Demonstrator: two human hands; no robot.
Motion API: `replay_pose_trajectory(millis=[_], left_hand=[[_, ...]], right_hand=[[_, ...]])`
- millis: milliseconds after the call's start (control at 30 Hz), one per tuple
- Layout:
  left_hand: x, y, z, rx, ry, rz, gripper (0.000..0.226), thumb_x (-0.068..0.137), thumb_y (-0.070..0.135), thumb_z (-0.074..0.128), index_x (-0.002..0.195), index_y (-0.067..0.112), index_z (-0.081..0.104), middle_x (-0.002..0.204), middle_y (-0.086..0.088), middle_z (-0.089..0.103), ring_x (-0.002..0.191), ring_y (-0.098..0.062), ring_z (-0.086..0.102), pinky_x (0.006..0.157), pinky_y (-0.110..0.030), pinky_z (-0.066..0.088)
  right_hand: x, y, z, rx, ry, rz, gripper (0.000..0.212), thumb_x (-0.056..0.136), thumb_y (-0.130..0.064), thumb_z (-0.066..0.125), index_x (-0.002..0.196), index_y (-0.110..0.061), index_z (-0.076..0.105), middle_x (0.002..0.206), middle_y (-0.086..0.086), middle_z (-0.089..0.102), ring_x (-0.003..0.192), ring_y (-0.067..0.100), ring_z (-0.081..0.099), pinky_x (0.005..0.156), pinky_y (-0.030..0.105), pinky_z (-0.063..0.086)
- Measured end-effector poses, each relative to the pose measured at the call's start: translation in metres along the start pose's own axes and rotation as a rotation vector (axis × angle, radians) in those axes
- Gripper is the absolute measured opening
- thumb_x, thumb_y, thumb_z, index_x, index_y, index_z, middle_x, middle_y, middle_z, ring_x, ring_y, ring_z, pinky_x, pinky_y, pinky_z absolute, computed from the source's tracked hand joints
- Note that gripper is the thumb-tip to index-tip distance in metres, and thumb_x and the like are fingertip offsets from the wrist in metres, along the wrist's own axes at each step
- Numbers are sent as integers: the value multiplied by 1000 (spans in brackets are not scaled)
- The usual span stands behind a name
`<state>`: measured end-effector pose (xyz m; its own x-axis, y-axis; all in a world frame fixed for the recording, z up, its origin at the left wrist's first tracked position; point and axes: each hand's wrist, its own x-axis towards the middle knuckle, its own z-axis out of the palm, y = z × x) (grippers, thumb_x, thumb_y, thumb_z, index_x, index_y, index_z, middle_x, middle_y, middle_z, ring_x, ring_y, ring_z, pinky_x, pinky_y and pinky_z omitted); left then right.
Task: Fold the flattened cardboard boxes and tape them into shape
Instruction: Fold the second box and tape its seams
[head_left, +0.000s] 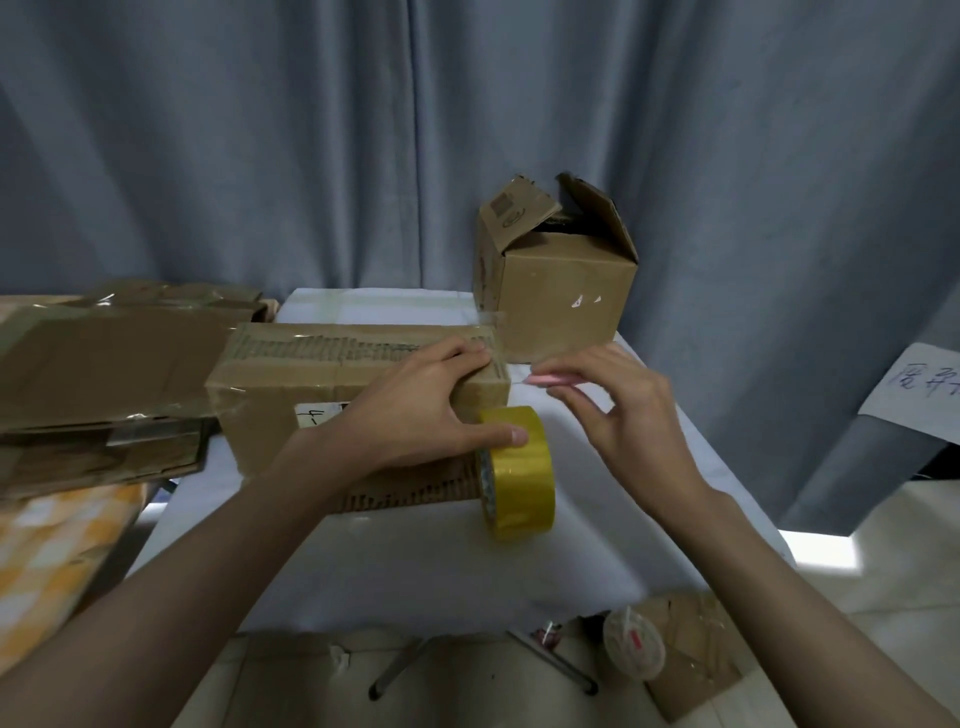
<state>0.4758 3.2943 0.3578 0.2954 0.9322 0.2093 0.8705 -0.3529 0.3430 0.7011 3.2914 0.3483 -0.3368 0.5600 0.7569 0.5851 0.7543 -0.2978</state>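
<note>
A long folded cardboard box (332, 374) lies on the white table (431, 561). My left hand (431, 410) rests over the box's right end, fingers on top and thumb against a yellow tape roll (519, 473) that stands on edge beside the box. My right hand (618, 405) hovers just right of the box end and pinches a thin pink tool (550, 380), likely a cutter. A clear strip of tape (488, 317) seems to stretch from the box's far right corner.
A folded box with open top flaps (561, 291) stands at the table's back right. Flattened boxes (104, 374) are stacked on the left. On the floor lie a used tape core (634, 644) and a cardboard piece (696, 654). Grey curtain behind.
</note>
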Motion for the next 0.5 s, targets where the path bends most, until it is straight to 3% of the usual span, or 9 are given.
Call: replay_pose_trajectory(millis=[167, 500], left_hand=[[0, 1, 0, -6, -2, 8, 108, 62, 92, 51, 151, 34, 33, 154, 19, 28, 137, -6, 29, 100, -27, 27], [0, 1, -2, -15, -28, 9, 108, 63, 93, 49, 151, 33, 33, 150, 21, 28, 135, -4, 30, 101, -30, 30]], right_hand=[[-2, 2, 11, 2, -75, -60, 14, 92, -9, 72, 104, -16, 76, 104, -7, 73, 98, 13, 65, 86, 32, 52], [-1, 2, 16, -50, -91, -69, 16, 91, -8, 72, 104, -15, 76, 100, -6, 74, 92, 19, 64, 79, 38, 53]])
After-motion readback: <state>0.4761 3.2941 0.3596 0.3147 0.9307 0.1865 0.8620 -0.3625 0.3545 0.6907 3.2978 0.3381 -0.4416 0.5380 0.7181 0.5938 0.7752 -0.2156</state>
